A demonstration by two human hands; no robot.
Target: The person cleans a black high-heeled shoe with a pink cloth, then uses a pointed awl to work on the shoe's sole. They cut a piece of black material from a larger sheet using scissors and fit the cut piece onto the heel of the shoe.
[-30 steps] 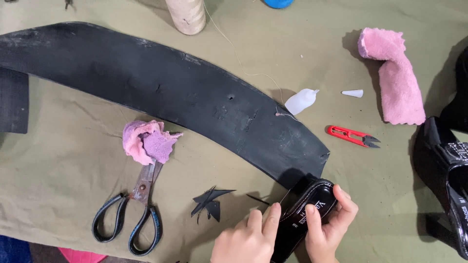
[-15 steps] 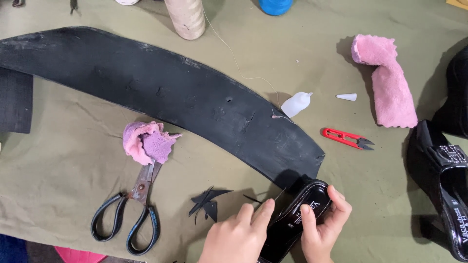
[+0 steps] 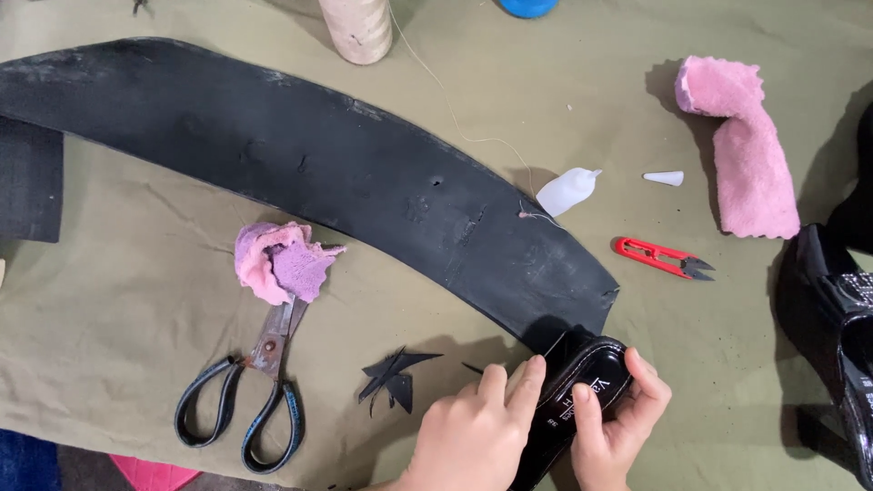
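My left hand (image 3: 473, 432) and my right hand (image 3: 618, 418) both grip a glossy black shoe (image 3: 582, 386) at the bottom of the view, its insole facing up. The left fingers lie along its left side. On the other side the right fingers wrap the toe end while the thumb presses on the insole. Just above the shoe lies the end of a long curved black rubber strip (image 3: 318, 164). Small black offcuts (image 3: 393, 375) lie left of my left hand.
Black-handled scissors (image 3: 250, 391) and a crumpled pink cloth (image 3: 277, 264) lie at left. A red thread snipper (image 3: 659, 257), a small white glue bottle (image 3: 566, 191), its cap (image 3: 664, 178), a pink cloth roll (image 3: 746, 150) and another black shoe (image 3: 832, 336) are at right. A thread spool (image 3: 357, 27) stands at top.
The view has shifted slightly. My right hand's fingers have slid further over the shoe's toe end, and the left fingers have stretched along its side.
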